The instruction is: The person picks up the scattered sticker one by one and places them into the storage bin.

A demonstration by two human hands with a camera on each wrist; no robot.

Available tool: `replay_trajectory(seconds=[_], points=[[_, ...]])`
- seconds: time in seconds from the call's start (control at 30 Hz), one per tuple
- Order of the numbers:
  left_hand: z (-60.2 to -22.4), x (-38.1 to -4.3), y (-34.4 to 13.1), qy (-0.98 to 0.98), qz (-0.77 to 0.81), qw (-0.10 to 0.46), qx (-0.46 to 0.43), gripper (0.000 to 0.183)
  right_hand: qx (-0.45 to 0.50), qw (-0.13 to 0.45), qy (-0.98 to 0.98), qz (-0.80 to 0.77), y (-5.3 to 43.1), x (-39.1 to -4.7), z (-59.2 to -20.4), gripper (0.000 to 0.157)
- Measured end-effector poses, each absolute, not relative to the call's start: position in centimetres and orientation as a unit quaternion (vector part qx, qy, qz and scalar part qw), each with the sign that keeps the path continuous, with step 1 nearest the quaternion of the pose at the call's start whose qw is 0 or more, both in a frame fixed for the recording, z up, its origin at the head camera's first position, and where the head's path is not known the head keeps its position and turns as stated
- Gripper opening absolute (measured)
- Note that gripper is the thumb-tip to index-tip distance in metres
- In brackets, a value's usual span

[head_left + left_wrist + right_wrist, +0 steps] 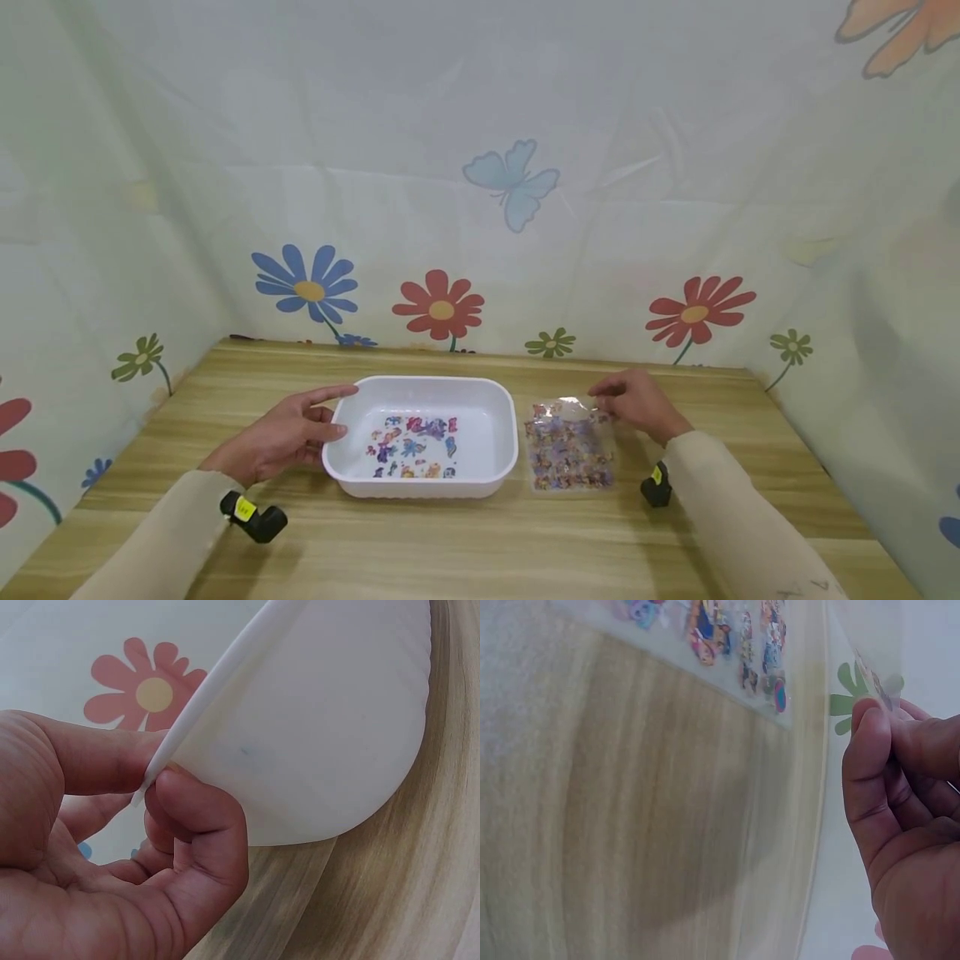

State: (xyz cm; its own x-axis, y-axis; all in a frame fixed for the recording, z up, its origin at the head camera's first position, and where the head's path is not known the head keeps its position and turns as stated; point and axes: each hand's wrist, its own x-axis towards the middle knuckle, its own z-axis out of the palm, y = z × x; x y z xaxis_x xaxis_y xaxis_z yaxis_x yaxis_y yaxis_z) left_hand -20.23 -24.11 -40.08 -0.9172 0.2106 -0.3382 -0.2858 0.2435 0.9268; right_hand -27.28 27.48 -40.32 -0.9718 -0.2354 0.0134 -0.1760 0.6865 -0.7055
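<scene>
At the tray's left end, my left hand (pixel 288 433) pinches the rim of the white plastic tray (pixel 498 437) between thumb and fingers, which the left wrist view shows closely. Colourful cartoon stickers (pixel 412 448) lie on the tray's floor. To the right of the tray is a clear sheet of small cartoon stickers (pixel 570 454). My right hand (pixel 636 403) pinches clear film at the far right corner. In the right wrist view the pinched film (pixel 881 656) stands raised above a flat stickered part; whether both belong to one sheet I cannot tell.
Tray and sheet rest on a wood-grain table (pixel 480 550). A pale cloth backdrop (pixel 375 208) with printed flowers and a butterfly hangs behind the table and on both sides. Black wrist devices (pixel 258 521) sit on both sleeves.
</scene>
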Motion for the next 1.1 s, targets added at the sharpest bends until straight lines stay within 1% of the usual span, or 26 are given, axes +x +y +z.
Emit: replay_trajectory(seconds=[0.47, 1.1], points=[[-40.0, -20.1, -24.2, 0.756, 0.621, 0.205, -0.022, 0.077, -0.101, 0.053, 0.902, -0.416, 27.5, -27.0, -39.3, 0.022], [-40.0, -20.2, -24.2, 0.767, 0.609, 0.202, -0.03, 0.074, -0.131, 0.071, 0.879, -0.453, 27.5, -26.7, -37.2, 0.021]])
